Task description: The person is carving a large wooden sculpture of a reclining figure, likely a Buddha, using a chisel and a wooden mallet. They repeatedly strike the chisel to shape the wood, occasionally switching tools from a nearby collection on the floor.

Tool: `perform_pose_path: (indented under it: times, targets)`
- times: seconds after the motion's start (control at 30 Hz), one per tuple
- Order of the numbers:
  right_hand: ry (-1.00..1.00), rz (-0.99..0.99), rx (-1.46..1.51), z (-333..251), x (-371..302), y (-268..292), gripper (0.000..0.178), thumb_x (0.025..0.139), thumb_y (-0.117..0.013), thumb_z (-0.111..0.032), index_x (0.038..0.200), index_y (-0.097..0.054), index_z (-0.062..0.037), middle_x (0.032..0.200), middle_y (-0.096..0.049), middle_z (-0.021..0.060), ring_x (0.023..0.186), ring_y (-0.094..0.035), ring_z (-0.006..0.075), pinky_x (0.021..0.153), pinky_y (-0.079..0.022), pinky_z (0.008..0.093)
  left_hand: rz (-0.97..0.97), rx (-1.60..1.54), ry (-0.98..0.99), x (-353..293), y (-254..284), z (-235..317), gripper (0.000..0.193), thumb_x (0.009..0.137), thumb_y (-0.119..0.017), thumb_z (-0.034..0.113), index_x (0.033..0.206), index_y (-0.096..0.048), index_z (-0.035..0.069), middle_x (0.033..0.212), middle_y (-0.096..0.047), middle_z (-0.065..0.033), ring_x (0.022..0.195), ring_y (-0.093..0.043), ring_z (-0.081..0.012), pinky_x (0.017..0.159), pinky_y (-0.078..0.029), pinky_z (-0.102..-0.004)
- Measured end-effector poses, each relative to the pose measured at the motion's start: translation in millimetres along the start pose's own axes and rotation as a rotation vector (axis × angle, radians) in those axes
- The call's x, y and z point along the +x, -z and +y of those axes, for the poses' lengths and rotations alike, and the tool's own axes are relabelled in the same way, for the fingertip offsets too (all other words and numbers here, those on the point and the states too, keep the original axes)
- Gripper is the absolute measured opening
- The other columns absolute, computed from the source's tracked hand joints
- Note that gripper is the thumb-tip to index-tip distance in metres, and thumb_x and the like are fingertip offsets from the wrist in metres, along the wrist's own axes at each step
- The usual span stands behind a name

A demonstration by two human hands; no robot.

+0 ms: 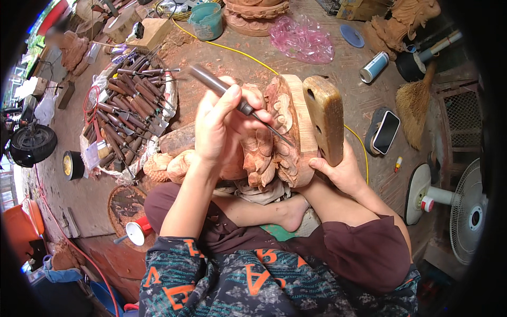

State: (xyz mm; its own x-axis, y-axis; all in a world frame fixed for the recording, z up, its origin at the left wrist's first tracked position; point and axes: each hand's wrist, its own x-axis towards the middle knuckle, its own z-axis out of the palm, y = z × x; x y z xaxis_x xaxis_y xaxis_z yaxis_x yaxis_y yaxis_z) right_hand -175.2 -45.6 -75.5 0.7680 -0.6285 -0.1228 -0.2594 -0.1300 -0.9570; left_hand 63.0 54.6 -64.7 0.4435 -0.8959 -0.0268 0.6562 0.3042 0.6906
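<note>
My left hand is closed around the dark handle of a carving chisel. The thin blade slants down to the right, its tip at the carved base of a wooden figure. This reddish-brown carving lies on its side across my lap, with its rounded head to the left and the flat, pale underside of the base to the right. My right hand grips a worn, yellowish wooden mallet with dark dents, upright beside the base. My right thumb rests against the base's edge; the other fingers are mostly hidden.
Many wooden-handled chisels fill a round tray at left. Beyond the carving lie a teal bucket, pink plastic and a yellow cord. A spray can, phone, broom and fan are at right.
</note>
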Motion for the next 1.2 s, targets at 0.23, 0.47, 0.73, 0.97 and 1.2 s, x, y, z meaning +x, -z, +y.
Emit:
perform_pose_path:
  times: [0.23,0.47,0.73,0.97,1.2]
  targets:
    - [0.025,0.038,-0.095,-2,2,1,0.061,0.078,-0.076,-0.010,0.130,-0.044,-0.0037,0.108,-0.058,0.0037,0.096,-0.054,0.0114,0.087,-0.044,0.0287,0.315,0.176,-0.282,-24,73,83,0.033,0.103,-0.036,0.027,0.126,-0.046,0.006,0.074,-0.049,0.0010,0.050,-0.032,-0.0018,0.043,-0.025,-0.0160]
    - [-0.016,0.115,-0.126,17,-7,8,0.057,0.077,-0.076,-0.011,0.124,-0.047,0.0019,0.111,-0.056,0.0079,0.101,-0.054,0.0177,0.091,-0.043,0.0317,0.865,0.946,-0.141,-56,233,153,0.069,0.091,-0.045,-0.002,0.149,-0.017,0.024,0.087,-0.056,-0.0074,0.061,-0.054,-0.0107,0.052,-0.052,-0.0253]
    - [-0.030,0.113,-0.199,8,-9,7,0.060,0.079,-0.075,-0.015,0.127,-0.044,0.0027,0.119,-0.051,0.0089,0.108,-0.049,0.0181,0.095,-0.038,0.0315,1.017,1.887,0.182,-78,318,117,0.059,0.080,-0.064,0.012,0.136,-0.043,0.006,0.122,-0.050,-0.0301,0.102,-0.057,-0.0475,0.092,-0.046,-0.0477]
    - [-0.057,0.091,-0.216,15,-10,11,0.064,0.080,-0.074,-0.015,0.132,-0.040,0.0029,0.129,-0.049,0.0107,0.118,-0.048,0.0210,0.101,-0.037,0.0342,1.079,2.071,0.166,-53,281,126,0.041,0.080,-0.064,0.017,0.119,-0.055,0.010,0.123,-0.047,-0.0266,0.100,-0.059,-0.0440,0.086,-0.049,-0.0458]
    - [-0.093,0.148,-0.071,12,-10,4,0.056,0.076,-0.077,-0.011,0.121,-0.047,0.0018,0.112,-0.056,0.0086,0.100,-0.055,0.0178,0.089,-0.044,0.0311,0.916,1.855,0.150,81,290,85,0.037,0.086,-0.060,0.018,0.111,-0.053,-0.008,0.105,-0.063,-0.0284,0.098,-0.065,-0.0329,0.080,-0.053,-0.0409]
